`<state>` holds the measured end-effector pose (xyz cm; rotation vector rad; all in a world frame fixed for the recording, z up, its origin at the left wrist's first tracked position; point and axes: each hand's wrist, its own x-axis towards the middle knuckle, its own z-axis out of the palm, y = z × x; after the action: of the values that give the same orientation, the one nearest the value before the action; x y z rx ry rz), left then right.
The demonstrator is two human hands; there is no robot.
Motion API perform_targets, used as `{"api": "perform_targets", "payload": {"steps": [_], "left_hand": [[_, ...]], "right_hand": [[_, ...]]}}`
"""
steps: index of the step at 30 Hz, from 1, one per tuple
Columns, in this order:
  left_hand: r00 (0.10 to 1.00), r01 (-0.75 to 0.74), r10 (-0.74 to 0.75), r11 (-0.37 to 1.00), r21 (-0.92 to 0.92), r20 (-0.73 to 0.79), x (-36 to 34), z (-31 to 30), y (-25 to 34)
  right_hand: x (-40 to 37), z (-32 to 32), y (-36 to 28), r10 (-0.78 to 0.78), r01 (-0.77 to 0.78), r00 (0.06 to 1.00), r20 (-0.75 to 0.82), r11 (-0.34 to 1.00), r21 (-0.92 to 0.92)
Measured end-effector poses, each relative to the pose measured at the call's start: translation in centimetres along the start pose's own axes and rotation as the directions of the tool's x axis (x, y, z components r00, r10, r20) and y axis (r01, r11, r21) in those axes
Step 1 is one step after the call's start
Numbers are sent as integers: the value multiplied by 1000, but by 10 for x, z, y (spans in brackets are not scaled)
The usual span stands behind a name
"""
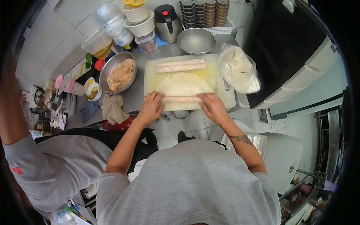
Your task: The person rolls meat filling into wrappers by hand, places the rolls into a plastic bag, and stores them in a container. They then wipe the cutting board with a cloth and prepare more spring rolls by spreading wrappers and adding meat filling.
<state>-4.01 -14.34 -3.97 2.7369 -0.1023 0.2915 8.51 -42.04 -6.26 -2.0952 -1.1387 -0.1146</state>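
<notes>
A thin, pale round wrapper sheet (183,83) lies on the cutting board (150,75), with a long strip of pinkish filling (180,99) along its near edge. My left hand (151,107) grips the wrapper at the left end of the strip, fingers on top and thumb at the near side. At the right end my right hand (214,107) holds the wrapper in the same way. Two finished-looking long rolls (180,66) lie side by side at the board's far edge. Left of the board, a metal bowl (104,83) contains a mound of pinkish filling mixture (122,74).
A plastic bag of pale sheets (240,69) sits right of the board. Behind it stand an empty-looking metal bowl (195,40), a steel jug (167,24) and stacked cups (204,13). Cloths (111,108) lie at the left. A co-worker in a grey shirt (71,161) stands close on my left.
</notes>
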Motion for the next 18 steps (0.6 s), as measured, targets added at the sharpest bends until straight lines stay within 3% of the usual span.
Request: {"api": "perform_targets", "payload": {"steps": [3, 5, 11, 15, 18], "left_hand": [[997, 21, -18, 999, -35, 74, 4, -7, -6], [1000, 14, -14, 999, -37, 13, 10, -12, -3], [998, -29, 30, 999, -13, 63, 7, -2, -5], [998, -56, 56, 998, 34, -7, 18, -9, 13], [988, -149, 153, 984, -100, 34, 32, 14, 20]], "right_hand": [[9, -3, -8, -56, 53, 998, -23, 994, -95], [18, -1, -16, -132, 112, 985, -111, 980, -166], [12, 12, -8, -32, 33, 999, 40, 999, -19], [27, 19, -27, -93, 93, 996, -1, 989, -111], [33, 38, -42, -116, 119, 993, 36, 988, -100]]}}
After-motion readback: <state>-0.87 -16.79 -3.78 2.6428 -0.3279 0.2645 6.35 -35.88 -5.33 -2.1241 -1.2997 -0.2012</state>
